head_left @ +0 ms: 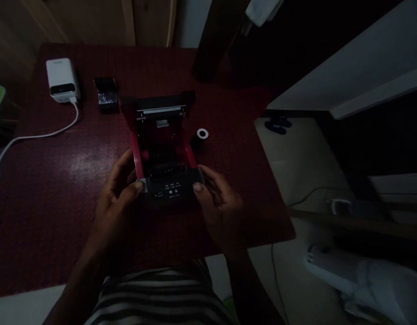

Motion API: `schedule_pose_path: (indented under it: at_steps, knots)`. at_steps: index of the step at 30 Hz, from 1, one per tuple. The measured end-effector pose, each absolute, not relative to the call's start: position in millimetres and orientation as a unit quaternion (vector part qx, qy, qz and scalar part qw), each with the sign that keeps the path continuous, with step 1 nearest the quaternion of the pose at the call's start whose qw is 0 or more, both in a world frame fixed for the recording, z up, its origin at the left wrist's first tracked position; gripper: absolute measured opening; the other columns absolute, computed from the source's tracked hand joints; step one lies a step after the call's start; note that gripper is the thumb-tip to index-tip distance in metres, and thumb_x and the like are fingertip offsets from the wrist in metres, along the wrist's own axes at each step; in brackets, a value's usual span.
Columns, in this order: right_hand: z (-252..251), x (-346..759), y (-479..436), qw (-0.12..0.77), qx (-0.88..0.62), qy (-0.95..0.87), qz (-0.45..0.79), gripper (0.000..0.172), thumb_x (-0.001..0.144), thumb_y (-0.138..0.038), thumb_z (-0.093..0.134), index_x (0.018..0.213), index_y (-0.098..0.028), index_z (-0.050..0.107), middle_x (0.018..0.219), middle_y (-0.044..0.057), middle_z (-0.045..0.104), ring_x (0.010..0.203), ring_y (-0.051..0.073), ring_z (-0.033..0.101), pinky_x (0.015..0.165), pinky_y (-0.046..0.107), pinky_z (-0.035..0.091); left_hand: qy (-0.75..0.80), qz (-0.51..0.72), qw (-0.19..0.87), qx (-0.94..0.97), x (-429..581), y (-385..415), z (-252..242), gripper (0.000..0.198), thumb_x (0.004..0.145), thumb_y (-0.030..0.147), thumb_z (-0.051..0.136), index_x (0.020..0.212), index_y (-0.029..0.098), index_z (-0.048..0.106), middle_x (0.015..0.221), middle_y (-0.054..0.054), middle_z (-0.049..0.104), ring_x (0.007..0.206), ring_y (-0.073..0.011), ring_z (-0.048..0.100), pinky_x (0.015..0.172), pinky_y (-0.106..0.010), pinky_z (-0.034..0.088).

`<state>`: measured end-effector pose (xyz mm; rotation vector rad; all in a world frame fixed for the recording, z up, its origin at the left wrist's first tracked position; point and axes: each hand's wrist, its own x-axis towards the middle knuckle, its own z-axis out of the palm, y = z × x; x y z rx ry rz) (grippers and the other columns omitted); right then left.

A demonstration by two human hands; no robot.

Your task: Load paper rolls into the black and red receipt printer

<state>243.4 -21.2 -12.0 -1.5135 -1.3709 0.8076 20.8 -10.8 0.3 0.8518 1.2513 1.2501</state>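
Observation:
A small black and red thermal printer [172, 194] lies in the middle of the table, its lid [161, 104] tipped up and back. Its inner bay is dark, so I cannot tell what is inside. My left hand [118, 194] grips the near left corner, thumb on top and fingers along the side. On the near right corner, my right hand [218, 198] holds on in the same way. Buttons and small white print show on the front panel between the thumbs. Just right of the printer, a small roll [202, 134] with a white ring-shaped end rests on the table.
The dark red patterned table [242, 180] ends at the right and near edges. Far left stands a white power bank [61, 79] with a white cable [45, 135] plugged in. A small black open case [107, 95] sits beside it. Slippers [278, 125] lie on the floor.

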Motion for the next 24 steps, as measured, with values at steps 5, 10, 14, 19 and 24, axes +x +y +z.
schedule_pose_path:
  at_steps: [5,10,14,19,24]
  knots:
    - [18.7,251.2,9.1,0.451,-0.558,-0.666,0.206,0.023,0.112,-0.030,0.075,0.133,-0.031,0.084,0.132,0.003,0.090,0.122,0.027,0.087,0.109,0.045,0.070,0.506,0.532,0.544,0.407,16.4,-11.1,-9.6,0.058,0.106,0.041,0.083,0.163,0.045,0.070,0.177,0.001,0.063,0.162,-0.0337,0.062,0.121,-0.043,0.064]
    - [49.9,221.8,64.9,0.212,-0.443,-0.854,0.173,0.031,0.109,-0.002,0.065,0.120,-0.021,0.087,0.127,0.008,0.091,0.121,0.029,0.084,0.112,0.047,0.065,0.493,0.530,0.493,0.483,13.9,-10.1,-17.5,0.065,0.109,0.047,0.079,0.171,0.040,0.062,0.176,-0.004,0.063,0.161,-0.0348,0.063,0.127,-0.049,0.059]
    - [64.4,192.5,91.9,-0.009,-0.447,-0.879,0.163,0.030,0.114,-0.005,0.059,0.125,-0.017,0.085,0.122,0.014,0.089,0.109,0.030,0.084,0.095,0.042,0.063,0.494,0.524,0.484,0.497,13.9,-12.6,-22.2,0.069,0.111,0.050,0.076,0.177,0.038,0.055,0.182,-0.005,0.055,0.166,-0.0359,0.056,0.136,-0.054,0.050]
    - [64.5,189.7,100.3,-0.047,-0.430,-0.889,0.148,0.029,0.108,0.001,0.066,0.122,-0.017,0.083,0.107,0.010,0.086,0.096,0.026,0.083,0.084,0.036,0.058,0.492,0.521,0.474,0.511,14.0,-13.7,-24.6,0.069,0.113,0.049,0.073,0.178,0.039,0.052,0.183,-0.005,0.053,0.169,-0.0361,0.052,0.139,-0.056,0.044]
    - [69.3,195.8,102.5,-0.024,-0.411,-0.894,0.177,0.022,0.108,-0.003,0.066,0.118,-0.015,0.082,0.111,0.011,0.086,0.097,0.025,0.082,0.085,0.035,0.059,0.495,0.519,0.471,0.514,13.6,-11.5,-23.4,0.068,0.112,0.049,0.074,0.176,0.041,0.055,0.181,-0.005,0.055,0.166,-0.0366,0.055,0.134,-0.056,0.051]
